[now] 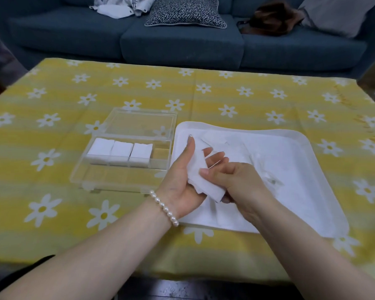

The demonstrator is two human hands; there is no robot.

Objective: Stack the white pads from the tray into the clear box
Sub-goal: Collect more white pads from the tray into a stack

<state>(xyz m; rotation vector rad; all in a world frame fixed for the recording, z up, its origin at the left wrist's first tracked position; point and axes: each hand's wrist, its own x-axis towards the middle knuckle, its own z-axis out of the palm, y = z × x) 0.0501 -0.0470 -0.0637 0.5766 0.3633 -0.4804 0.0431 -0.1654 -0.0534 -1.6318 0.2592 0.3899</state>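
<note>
I've got both hands together over the tray's (325,213) left edge: left hand (182,180) cups a small bunch of white pads (200,178) in the palm, thumb up, w/ right hand (232,182) pinching the same bunch from the right, thumb on top. More pads lie loose in the tray (258,152), which sits near the table's (74,213) front-right part, just beside the clear box (85,169). Box is open, lid (143,121) flat behind it; three pad stacks (119,151) fill the back row's left 3 compartments, rightmost compartment (160,153) & front section bare
</note>
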